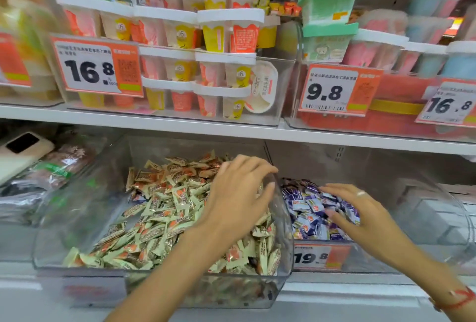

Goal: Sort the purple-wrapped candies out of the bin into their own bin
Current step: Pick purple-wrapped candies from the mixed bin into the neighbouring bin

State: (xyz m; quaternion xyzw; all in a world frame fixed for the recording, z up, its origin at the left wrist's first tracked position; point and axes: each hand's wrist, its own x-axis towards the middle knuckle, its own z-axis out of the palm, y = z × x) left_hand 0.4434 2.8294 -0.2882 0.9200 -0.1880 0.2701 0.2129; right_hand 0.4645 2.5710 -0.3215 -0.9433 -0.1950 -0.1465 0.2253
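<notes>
Hands both spread, holding nothing: left hand (239, 192) over mixed bin (159, 267); right hand (353, 208) on purple candies (306, 208), purple bin (450, 218) rightward.

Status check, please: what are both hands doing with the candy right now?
Left hand open over cream candies. Right hand open on purple candies. Nothing held, nothing blocking.

Cream-and-orange wrappers with brown lettering are filling the clear bin (46, 252); purple-and-white candies (313, 208) are showing in the neighbouring clear bin (438, 218). Orange price tags (96, 67) are carrying black numerals on white. A red cord (461, 301) is circling one wrist.
</notes>
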